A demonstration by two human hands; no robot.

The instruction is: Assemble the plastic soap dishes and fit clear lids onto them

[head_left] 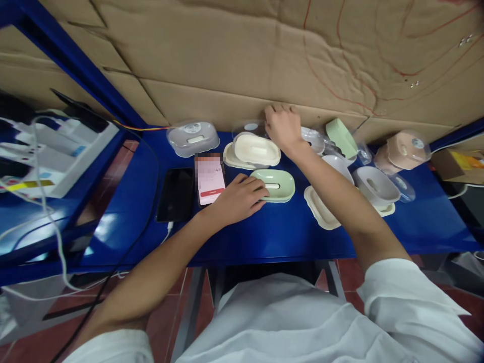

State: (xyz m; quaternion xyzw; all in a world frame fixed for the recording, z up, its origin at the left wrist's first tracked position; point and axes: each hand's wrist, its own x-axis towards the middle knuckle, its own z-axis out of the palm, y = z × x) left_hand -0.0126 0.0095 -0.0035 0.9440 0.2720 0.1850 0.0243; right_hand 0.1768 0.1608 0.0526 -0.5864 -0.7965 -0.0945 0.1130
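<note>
My left hand (238,197) rests on the left end of a pale green soap dish (278,185) on the blue table (264,237), fingers curled over its rim. My right hand (282,126) reaches to the back of the table, fingers down on a clear plastic lid (250,126) behind a cream soap dish (256,149). Whether it grips the lid is hidden by the hand.
Two phones lie left of my left hand, one dark (176,194), one lit (209,179). A clear-lidded box (192,137) sits at back left. More white, green and pink dishes and lids (378,184) crowd the right. Cardboard (242,60) walls the back.
</note>
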